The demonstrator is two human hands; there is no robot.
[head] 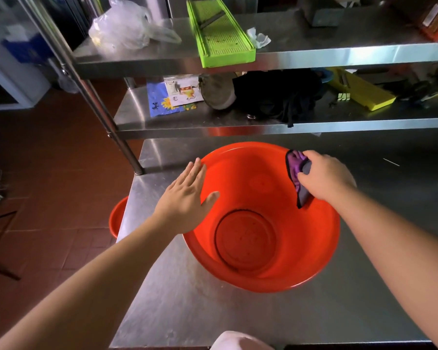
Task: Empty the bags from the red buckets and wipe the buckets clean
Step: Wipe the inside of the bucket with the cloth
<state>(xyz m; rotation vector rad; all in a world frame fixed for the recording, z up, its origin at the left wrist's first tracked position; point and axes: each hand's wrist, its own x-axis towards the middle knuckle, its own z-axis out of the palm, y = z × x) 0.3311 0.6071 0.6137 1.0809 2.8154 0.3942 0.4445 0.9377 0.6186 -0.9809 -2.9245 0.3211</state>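
A large red bucket (258,238) stands upright on the steel table (177,306), with nothing inside it. My left hand (187,195) lies flat with straight fingers on the bucket's left rim. My right hand (324,178) grips a purple and grey cloth (297,170) against the inner wall at the bucket's upper right. A second red bucket (116,218) shows partly on the floor, past the table's left edge.
A two-level steel shelf (314,56) rises behind the bucket. On top lie a clear plastic bag (127,29) and a green slicer (220,34). The lower level holds paper packets (175,97), a dark cloth (278,97) and a yellow slicer (359,92). Red floor tiles lie left.
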